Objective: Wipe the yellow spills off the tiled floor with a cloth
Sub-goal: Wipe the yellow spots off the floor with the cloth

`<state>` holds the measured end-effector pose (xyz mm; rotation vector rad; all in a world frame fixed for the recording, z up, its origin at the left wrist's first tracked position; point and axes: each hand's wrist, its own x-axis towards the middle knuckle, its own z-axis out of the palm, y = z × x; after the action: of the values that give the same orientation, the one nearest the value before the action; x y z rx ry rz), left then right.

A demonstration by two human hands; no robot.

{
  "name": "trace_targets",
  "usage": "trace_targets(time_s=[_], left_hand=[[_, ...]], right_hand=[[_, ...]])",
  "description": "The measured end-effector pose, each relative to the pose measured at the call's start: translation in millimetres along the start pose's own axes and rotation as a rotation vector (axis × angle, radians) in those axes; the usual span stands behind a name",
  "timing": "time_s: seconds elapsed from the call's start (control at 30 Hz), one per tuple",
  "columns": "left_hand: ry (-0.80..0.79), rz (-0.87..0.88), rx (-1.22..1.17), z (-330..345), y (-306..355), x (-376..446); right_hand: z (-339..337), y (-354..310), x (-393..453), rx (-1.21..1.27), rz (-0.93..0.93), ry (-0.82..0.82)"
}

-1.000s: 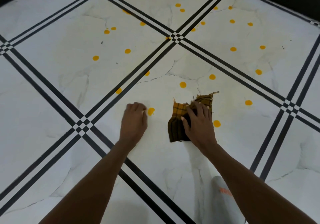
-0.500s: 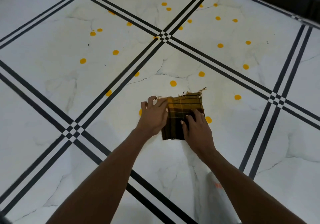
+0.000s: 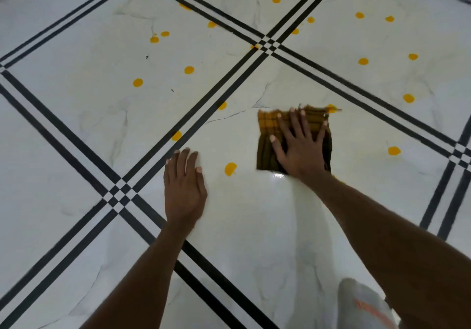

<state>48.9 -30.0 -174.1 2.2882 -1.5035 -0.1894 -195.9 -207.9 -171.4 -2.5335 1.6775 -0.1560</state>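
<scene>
Nearest the camera, at the bottom right, a pale fabric-covered knee rests on the white tiled floor, and both bare forearms reach forward from it. Just beyond, the left hand lies flat and open on the tile, fingers together, holding nothing — half a second ago it was up on the cloth's left edge, helping spread it, and it has since come back to brace beside the crossing of the black lines. A yellow spill sits between the two hands, untouched.

Further out, the right hand is splayed wide with its palm pressed down on the cloth, not gripping it but pinning it flat against the floor. That brown-and-yellow checked cloth was bunched under the fingers a second ago; now it lies squared out, its far corner reaching a spot at the top right edge. A spot that lay beside the cloth's right edge earlier is now hidden or nearly so; only a faint trace shows by the wrist.

My reading: preparation is over and the wiping stroke is beginning, one-handed. Beyond the cloth, many drops are scattered across the far tiles, and more on the tile to the left — so most of the job appears to lie ahead.
</scene>
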Motion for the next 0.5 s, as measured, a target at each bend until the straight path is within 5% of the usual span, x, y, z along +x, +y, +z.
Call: trace_targets(time_s=[0.2, 0.33, 0.5], left_hand=[[0.112, -0.178, -0.001, -1.5, -4.9, -0.4], [0.104, -0.259, 0.064, -3.4, -1.4, 0.5], [0.102, -0.249, 0.103, 2.2, -4.4, 2.1]], right_hand=[[13.7, -84.0, 27.7, -0.054, -0.288, -0.068], [-9.7, -40.1, -49.1, -0.063, -0.499, -0.185], [0.8, -21.6, 52.1, -0.025, -0.135, -0.076]])
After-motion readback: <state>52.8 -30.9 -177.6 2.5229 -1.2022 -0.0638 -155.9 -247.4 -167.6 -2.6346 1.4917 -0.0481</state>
